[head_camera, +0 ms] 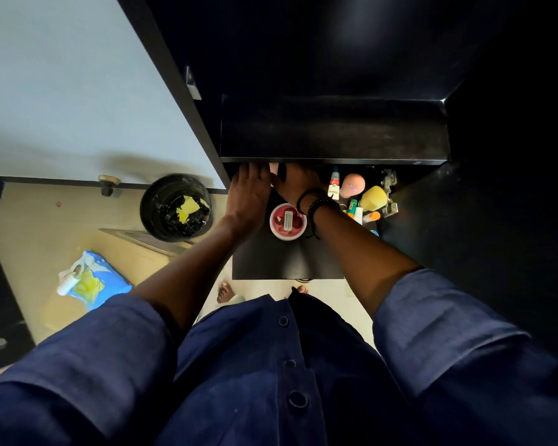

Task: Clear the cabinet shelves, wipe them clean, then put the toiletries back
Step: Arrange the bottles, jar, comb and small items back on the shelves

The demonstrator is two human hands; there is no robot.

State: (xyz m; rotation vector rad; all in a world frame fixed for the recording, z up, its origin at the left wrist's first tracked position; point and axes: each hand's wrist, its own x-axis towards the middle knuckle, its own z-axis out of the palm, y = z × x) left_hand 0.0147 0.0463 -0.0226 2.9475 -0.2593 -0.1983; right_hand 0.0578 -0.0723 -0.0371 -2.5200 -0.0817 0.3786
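Note:
I look down into a black cabinet. Its upper shelf (334, 136) is bare. On the lower shelf (287, 259) stand a round red tub (287, 222), a small white tube (334, 185), a pink egg-shaped thing (352, 185), a yellow sponge (373, 197) and a few small bottles (356, 212). Both hands reach under the upper shelf's front edge. My left hand (248, 191) and my right hand (295, 185) meet around a pale pink object (274, 169), mostly hidden. Their fingertips are hidden by the shelf. Black bracelets ring my right wrist.
The open cabinet door (78, 91) stands at the left. On the floor are a black bin (174, 207) with yellow scraps, and a blue packet (94, 281) with a yellow cloth and a white bottle. My bare feet (226, 292) show below the shelf.

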